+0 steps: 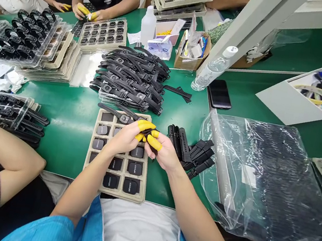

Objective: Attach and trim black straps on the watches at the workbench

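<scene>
My left hand [126, 137] and my right hand [164, 150], both with yellow finger cots, meet above a beige tray. Their fingers pinch a dark watch piece [147, 132], mostly hidden, so I cannot tell whether it is the case, the strap or both. Below, the beige tray [144, 183] carries square black watch cases [134, 168] in its compartments. A watch with its strap [124, 119] lies across the tray's far edge. Just right of my right hand lies a pile of loose black watch straps [192, 152].
Beyond the tray rises a stack of strapped watches [131, 77]. A clear plastic bag of black straps [274, 175] lies right, near a phone [220, 94], a water bottle [214, 70] and a grey post [255, 25]. A co-worker's arm [7, 145] reaches in at left; others sit opposite.
</scene>
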Demonstrator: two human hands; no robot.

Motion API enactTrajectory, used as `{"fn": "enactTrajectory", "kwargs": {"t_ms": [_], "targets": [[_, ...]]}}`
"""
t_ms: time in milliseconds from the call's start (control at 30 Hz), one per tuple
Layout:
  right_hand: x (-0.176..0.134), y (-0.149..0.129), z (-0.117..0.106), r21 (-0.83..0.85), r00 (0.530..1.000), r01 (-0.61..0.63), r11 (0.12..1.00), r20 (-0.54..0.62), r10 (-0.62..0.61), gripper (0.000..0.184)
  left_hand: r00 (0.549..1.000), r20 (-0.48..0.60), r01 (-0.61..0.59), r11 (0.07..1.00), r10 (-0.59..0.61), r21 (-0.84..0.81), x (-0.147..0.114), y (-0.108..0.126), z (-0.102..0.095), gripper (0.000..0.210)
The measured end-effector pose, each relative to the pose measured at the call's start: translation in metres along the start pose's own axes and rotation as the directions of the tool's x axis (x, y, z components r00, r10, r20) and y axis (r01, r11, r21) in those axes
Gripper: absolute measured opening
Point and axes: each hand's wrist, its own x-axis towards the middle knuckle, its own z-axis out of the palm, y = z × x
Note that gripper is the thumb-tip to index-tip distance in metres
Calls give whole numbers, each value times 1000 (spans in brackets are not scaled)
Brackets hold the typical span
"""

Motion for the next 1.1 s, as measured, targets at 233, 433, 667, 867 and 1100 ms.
{"fn": "enactTrajectory", "kwargs": {"t_ms": [233,433,667,867,1100], "targets": [[1,-1,1,90,999,0,996,-38,4,45,999,-34,19,1000,-19,-5,0,0,5,51],[1,-3,0,204,999,-17,979,-43,27,44,998,16,54,997,-55,59,-1,4,4,48],[2,-2,-6,189,995,-79,979,-46,90,45,996,32,80,988,-85,130,-1,5,5,41],[1,0,-8,107,989,-125,986,-62,132,51,992,68,93,974,-109,207,-1,10,4,37],[0,3,-7,12,995,-46,999,-93,47,49,988,4,152,988,-152,39,-3,13,-1,36]]}}
